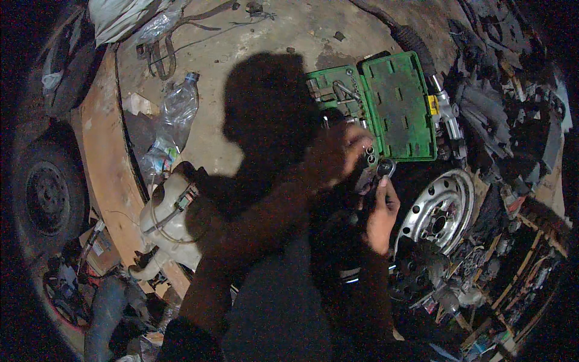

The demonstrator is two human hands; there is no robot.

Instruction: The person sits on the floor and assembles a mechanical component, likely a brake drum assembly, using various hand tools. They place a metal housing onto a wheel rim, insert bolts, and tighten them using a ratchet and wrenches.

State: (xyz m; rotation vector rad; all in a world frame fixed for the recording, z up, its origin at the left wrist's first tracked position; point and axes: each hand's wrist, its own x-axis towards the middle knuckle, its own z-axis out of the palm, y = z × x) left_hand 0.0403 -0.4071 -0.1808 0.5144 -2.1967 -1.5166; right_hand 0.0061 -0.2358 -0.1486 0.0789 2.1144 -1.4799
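My right hand (381,220) is closed, with thumb and fingers pinching a round-headed metal tool (386,168) that looks like a ratchet. My left hand (351,149) reaches across in shadow to the near edge of an open green socket case (401,108). Its fingers are dark and smeared, so their grip is unclear. Two small metal sockets (370,155) show right beside those fingertips. In the tray half of the case lie more sockets and a metal handle (346,90); my shadow and left hand hide part of that half.
A wheel with a silver rim (437,217) lies right of my right hand. Beyond the case lid is a metal tool with a yellow label (433,105). A whitish plastic tank (169,214), a clear bottle (181,102) and a wooden board (105,139) lie on the left.
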